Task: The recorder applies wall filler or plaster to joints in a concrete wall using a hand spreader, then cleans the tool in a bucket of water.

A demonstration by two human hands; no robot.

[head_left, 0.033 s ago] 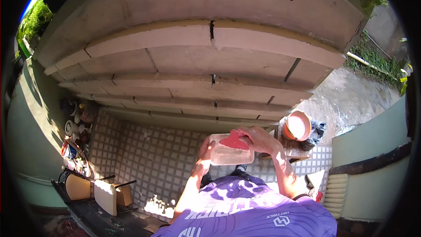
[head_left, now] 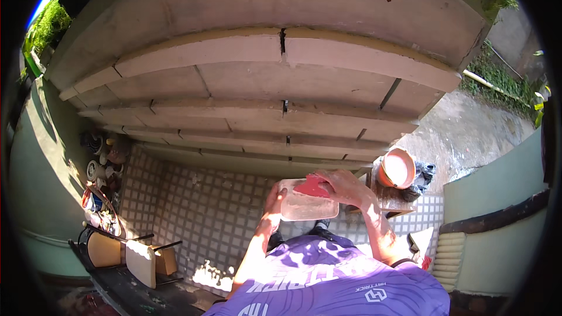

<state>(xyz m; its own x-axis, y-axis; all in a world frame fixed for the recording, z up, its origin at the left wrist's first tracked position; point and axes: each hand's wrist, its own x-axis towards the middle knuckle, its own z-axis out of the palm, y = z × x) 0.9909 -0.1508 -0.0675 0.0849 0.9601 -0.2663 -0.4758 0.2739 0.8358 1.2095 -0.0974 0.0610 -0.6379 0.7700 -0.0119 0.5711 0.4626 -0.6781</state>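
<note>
In front of my body I hold a translucent rectangular plastic container point(head_left: 310, 210). My left hand point(head_left: 273, 200) is closed on its left side, the fingers partly hidden by the wall. Over the container's far right part, my right hand point(head_left: 336, 184) grips a flat red plastic scraper point(head_left: 312, 186). The scraper lies over the inside of the container, its free edge toward the left. A pale smear covers the container's bottom; what it is I cannot tell.
Ahead rises a tall stepped concrete wall point(head_left: 246, 79). To the right, an orange bucket point(head_left: 383, 174) with pale content stands on a low wooden table point(head_left: 398, 203) beside a black plastic bag point(head_left: 422, 181). Chairs point(head_left: 140, 263) and piled household things point(head_left: 99, 169) are at left, on tiled floor point(head_left: 211, 216).
The red scraper has turned slightly, its visible face looking narrower, and my right hand has tilted a little with it. My left hand and the container are nearly still.
</note>
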